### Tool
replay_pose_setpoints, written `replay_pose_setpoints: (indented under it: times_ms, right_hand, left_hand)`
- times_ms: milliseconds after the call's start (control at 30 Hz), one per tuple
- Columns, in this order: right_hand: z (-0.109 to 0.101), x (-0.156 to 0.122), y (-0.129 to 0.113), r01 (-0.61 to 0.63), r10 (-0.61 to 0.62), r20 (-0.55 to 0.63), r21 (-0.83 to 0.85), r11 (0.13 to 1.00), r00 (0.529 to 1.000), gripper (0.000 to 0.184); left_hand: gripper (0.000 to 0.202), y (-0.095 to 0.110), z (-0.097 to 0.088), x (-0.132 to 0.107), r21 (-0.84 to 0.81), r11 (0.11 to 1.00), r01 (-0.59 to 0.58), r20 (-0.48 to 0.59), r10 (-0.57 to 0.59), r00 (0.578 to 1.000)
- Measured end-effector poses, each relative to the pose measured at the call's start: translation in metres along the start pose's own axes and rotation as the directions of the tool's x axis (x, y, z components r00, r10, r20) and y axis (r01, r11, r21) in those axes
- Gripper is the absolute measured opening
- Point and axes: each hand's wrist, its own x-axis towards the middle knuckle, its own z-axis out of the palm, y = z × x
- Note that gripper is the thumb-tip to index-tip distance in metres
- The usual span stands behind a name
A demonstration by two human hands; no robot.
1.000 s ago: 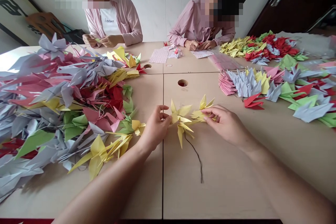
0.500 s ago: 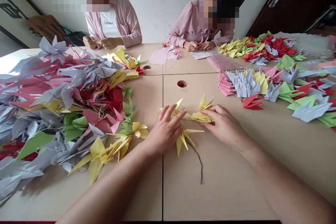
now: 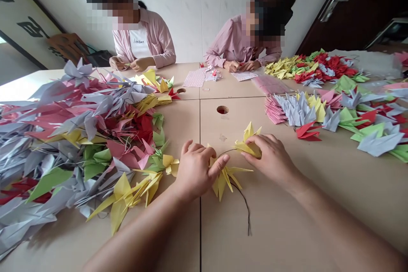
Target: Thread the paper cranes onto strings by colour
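My left hand (image 3: 197, 172) is closed around yellow folded paper cranes (image 3: 227, 178), whose points stick out below and beside the thumb. A dark thread (image 3: 245, 202) trails from them across the tabletop. My right hand (image 3: 273, 155) pinches yellow paper cranes (image 3: 250, 146) between thumb and fingers; how many is hidden. A bare stretch of thread (image 3: 227, 151) spans the gap between the two hands. Left of my left hand lie more yellow cranes (image 3: 123, 193) at the edge of a big pile.
A large heap of strung paper cranes (image 3: 105, 106) covers the table's left side. Loose coloured cranes (image 3: 366, 114) lie at the right, with another pile (image 3: 318, 66) behind. Two people in pink shirts (image 3: 161, 36) work opposite. A round hole (image 3: 222, 110) pierces the table.
The yellow cranes at my right hand have come away from those at my left, baring thread between. My left fingers have curled in more. The view has tilted up slightly.
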Motion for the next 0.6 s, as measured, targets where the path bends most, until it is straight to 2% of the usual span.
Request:
replay_pose_setpoints:
  times_ms: [100,167,367,467,600]
  right_hand:
    - [0.000,0.000,-0.007,0.082,-0.080,-0.033,0.074,0.994,0.996,0.017]
    - [-0.001,0.000,-0.014,0.158,-0.156,-0.031,0.126,0.979,0.987,0.017]
    - [-0.001,-0.002,-0.029,0.338,-0.335,-0.050,0.183,0.923,0.941,0.020]
    - [0.000,-0.002,-0.031,0.351,-0.348,-0.049,0.203,0.914,0.936,0.022]
    - [0.003,-0.003,-0.026,0.311,-0.316,-0.011,0.218,0.925,0.949,0.032]
  left_hand:
    - [0.033,0.001,0.001,-0.001,-0.044,0.998,-0.045,-0.122,0.039,0.992]
    - [0.027,0.001,0.004,-0.002,-0.060,0.994,-0.094,-0.163,0.083,0.983]
    - [0.024,-0.005,0.018,-0.001,-0.103,0.982,-0.158,-0.158,0.140,0.977]
    - [0.012,-0.005,0.021,0.000,-0.183,0.973,-0.141,-0.127,0.119,0.985]
    - [0.011,-0.004,0.021,0.000,-0.308,0.949,-0.062,-0.101,0.032,0.994]
